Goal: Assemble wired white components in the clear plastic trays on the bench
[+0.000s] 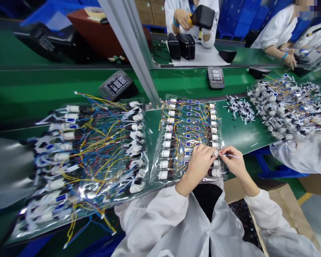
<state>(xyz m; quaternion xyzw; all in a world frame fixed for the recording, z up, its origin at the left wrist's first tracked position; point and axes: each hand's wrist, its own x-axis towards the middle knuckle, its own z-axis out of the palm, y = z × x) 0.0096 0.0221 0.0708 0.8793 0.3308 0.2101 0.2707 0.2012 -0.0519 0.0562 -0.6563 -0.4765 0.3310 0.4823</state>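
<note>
My left hand (199,163) is closed, its fingertips pinching the white end of a small wired cylindrical part (215,152). My right hand (234,161) meets it from the right, thumb and fingers closed on a thin white strip (232,156) that sticks out to the right. Both hands are over a clear plastic tray (155,171) with rows of white-and-black cylindrical parts (164,164), coloured wires and small blue pieces (188,153). The fingers hide some of the right-hand row.
A larger wired batch (96,150) lies left. Loose strips (242,110) and a heap of wired parts (286,103) lie right. A metal post (131,46) rises behind the trays. Display units (215,77) stand farther back. Co-workers (192,21) sit opposite; an open carton (280,200) is below right.
</note>
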